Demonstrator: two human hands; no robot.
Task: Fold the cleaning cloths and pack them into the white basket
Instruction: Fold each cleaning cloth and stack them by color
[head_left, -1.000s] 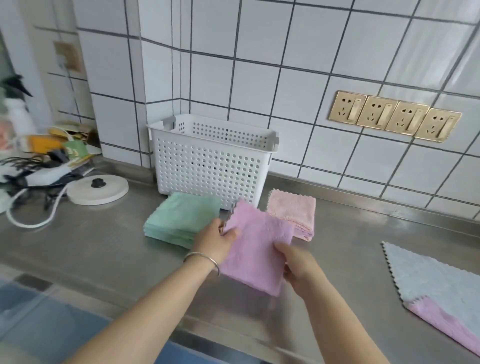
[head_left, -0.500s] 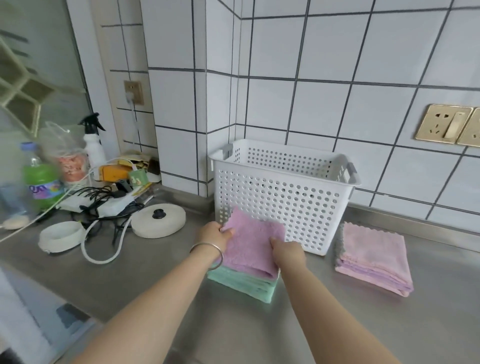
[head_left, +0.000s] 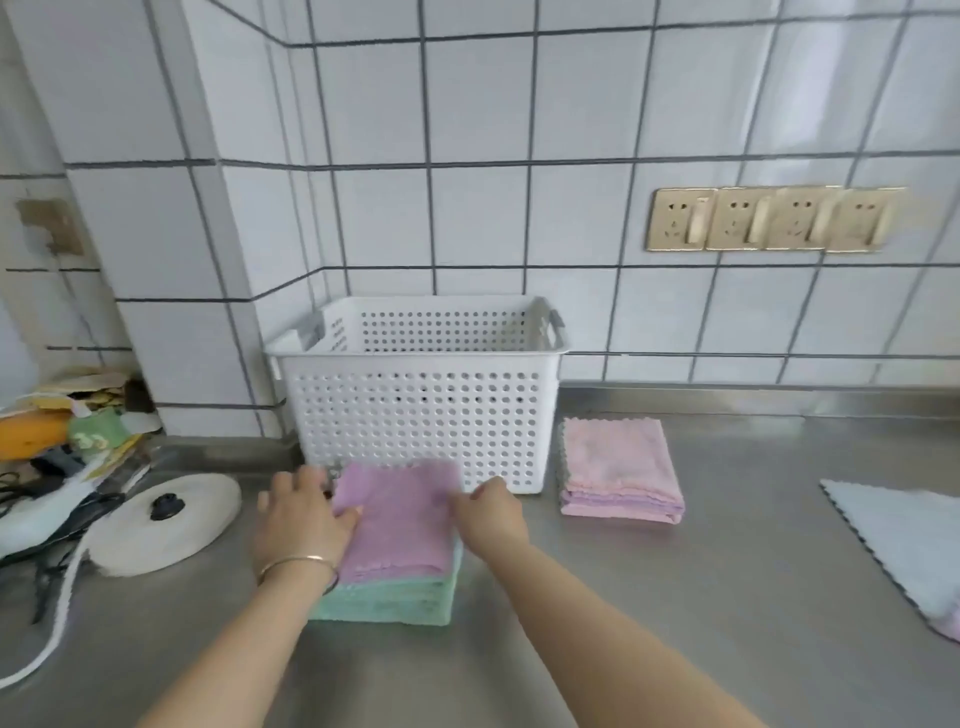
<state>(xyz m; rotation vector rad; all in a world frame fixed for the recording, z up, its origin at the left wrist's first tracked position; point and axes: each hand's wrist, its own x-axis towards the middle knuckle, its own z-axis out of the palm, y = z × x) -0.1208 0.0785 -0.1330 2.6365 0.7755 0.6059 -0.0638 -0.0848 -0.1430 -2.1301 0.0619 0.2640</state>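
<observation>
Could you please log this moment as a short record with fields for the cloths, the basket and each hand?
surface: steel counter
white basket: upright by the tiled wall, no cloths visible inside
purple cloth: folded, on top of the green stack
pink stack: right of basket
unfolded cloth: far right
left hand: on purple cloth's left edge
right hand: at its right edge

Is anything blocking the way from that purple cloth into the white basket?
Nothing visible does. The purple cloth lies on the green stack right before the white basket, whose top is open.
</observation>
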